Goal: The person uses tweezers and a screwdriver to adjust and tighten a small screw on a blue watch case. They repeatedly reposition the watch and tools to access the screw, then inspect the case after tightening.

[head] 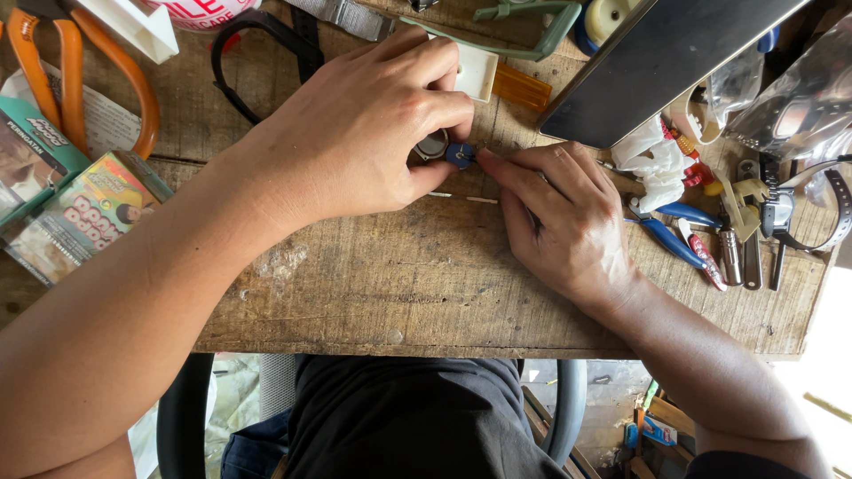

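Note:
My left hand (368,133) rests on the wooden workbench (426,284) with its fingers curled over a small round metal watch case (432,145), pinning it down. A small blue round part (459,155) sits at the case's right edge. My right hand (559,217) lies just right of it, fingertips pinched on a thin tool whose tip touches the blue part. Most of the case is hidden under my left fingers.
Orange-handled pliers (80,71) and colourful small boxes (84,213) lie at the left. A black strap (266,44) and a white block (475,71) sit behind my hands. A dark flat panel (657,62), blue-handled pliers (666,235), small tools and a watch (781,208) crowd the right.

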